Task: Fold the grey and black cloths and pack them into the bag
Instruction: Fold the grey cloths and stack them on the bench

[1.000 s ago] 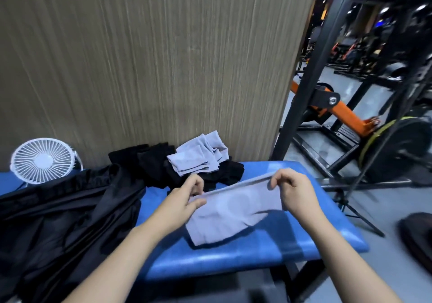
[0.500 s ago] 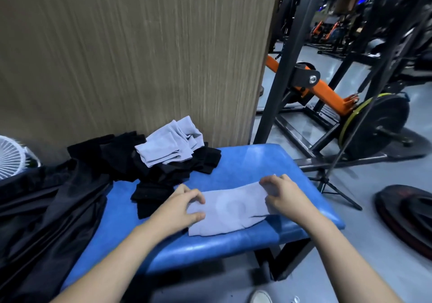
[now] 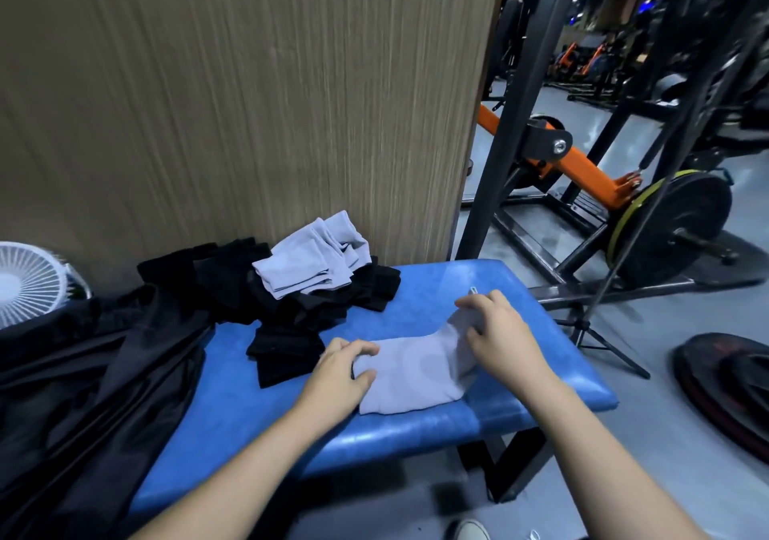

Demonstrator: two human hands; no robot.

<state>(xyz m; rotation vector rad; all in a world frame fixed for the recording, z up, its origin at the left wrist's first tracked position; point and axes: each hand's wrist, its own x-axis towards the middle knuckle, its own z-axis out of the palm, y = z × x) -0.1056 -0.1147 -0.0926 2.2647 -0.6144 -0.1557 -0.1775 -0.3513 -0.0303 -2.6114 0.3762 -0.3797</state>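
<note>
Blue bench (image 3: 416, 427): both hands, left (image 3: 339, 369) and right (image 3: 497, 331), pinch grey cloth (image 3: 412, 373) ends; black bag (image 3: 83, 373) alongside.

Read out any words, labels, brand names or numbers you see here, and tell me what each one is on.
None can be read.
Small tag at the far end of the grey cloth, by the right hand: too small to read.
Dark weight plate on the floor: faint reddish marking, too blurred to read.
</note>
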